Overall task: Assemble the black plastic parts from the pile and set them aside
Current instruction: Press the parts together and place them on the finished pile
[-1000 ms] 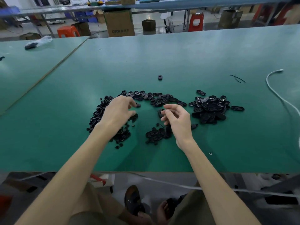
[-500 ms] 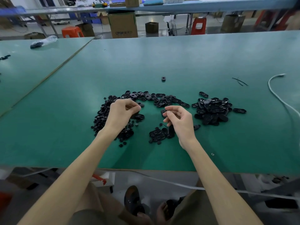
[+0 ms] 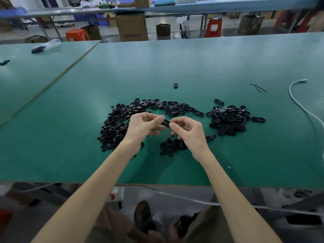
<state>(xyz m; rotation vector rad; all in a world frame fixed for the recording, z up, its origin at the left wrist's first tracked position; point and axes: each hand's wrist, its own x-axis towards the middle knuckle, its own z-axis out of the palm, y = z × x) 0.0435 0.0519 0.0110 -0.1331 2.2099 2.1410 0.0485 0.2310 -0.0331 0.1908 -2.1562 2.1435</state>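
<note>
- Head view: fingers point(image 3: 157, 119) of the left hand point(image 3: 142, 128) and of the right hand point(image 3: 190, 133) pinch one black oval part point(image 3: 166, 123) from either end, just above the surface point(image 3: 192, 67).
- Change noted: half a second ago the left hand was down at the pile of small round pieces point(image 3: 114, 127) and the right hand held its oval alone. The hands have since met in the middle.
- Judgement: a small piece is probably being pressed into the oval. That piece is hidden behind the fingertips.
- Loose ovals point(image 3: 157, 106) lie in an arc behind the hands, and a small cluster point(image 3: 171, 146) lies below the right hand.
- Right-hand heap point(image 3: 229, 118), well apart, appears to be the set-aside stock. The held part has not yet joined it.
</note>
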